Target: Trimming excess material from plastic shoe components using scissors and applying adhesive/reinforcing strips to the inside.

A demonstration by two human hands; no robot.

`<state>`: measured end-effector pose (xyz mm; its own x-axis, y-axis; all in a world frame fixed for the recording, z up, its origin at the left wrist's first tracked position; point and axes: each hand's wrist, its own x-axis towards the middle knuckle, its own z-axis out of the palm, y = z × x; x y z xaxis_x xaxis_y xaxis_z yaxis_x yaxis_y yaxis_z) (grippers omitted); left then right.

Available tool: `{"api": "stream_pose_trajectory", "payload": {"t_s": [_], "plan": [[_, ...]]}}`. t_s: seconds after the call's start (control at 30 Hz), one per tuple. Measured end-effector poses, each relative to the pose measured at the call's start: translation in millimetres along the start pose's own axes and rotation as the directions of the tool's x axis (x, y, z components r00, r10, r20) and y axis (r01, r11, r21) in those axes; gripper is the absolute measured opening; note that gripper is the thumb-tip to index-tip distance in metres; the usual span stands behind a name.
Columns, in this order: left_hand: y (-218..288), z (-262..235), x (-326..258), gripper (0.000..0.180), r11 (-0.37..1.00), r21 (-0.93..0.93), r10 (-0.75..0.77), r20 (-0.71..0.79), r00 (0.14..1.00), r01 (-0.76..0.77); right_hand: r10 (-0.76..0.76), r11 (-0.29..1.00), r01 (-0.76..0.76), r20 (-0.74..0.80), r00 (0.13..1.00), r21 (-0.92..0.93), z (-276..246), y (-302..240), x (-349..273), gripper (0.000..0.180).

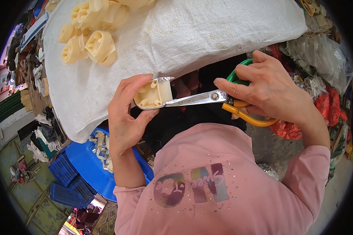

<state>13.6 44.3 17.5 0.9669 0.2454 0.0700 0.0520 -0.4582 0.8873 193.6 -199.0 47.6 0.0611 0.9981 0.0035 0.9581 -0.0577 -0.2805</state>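
Your left hand (125, 113) was clamped around one cream plastic part (153, 94), fingers curled over its top and thumb beneath, holding it just in front of the white woven sack (208, 35). Your right hand (270, 88) was closed through the handles of one pair of scissors (202, 98), one loop green and one orange, and the blades met the part's edge. On the sack lay a heap of like cream parts (94, 35); about six or seven showed, though the exact count was hard to tell. One blue tub (86, 164) holding scraps and two blue crates (68, 180) sat below your left arm.
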Motion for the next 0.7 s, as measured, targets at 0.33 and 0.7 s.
{"api": "stream_pose_trajectory", "payload": {"t_s": [0.33,0.7], "plan": [[-1,1,0,0.058,0.997,-0.019,-0.078,0.053,0.996,0.079,-0.069,0.996,0.063,-0.099,0.993,-0.064,10,5,0,0.038],[-8,-7,7,0.058,0.994,-0.033,-0.108,-0.023,0.994,0.107,0.252,0.967,-0.240,-0.175,0.952,0.089,22,14,-13,0.060]]}}
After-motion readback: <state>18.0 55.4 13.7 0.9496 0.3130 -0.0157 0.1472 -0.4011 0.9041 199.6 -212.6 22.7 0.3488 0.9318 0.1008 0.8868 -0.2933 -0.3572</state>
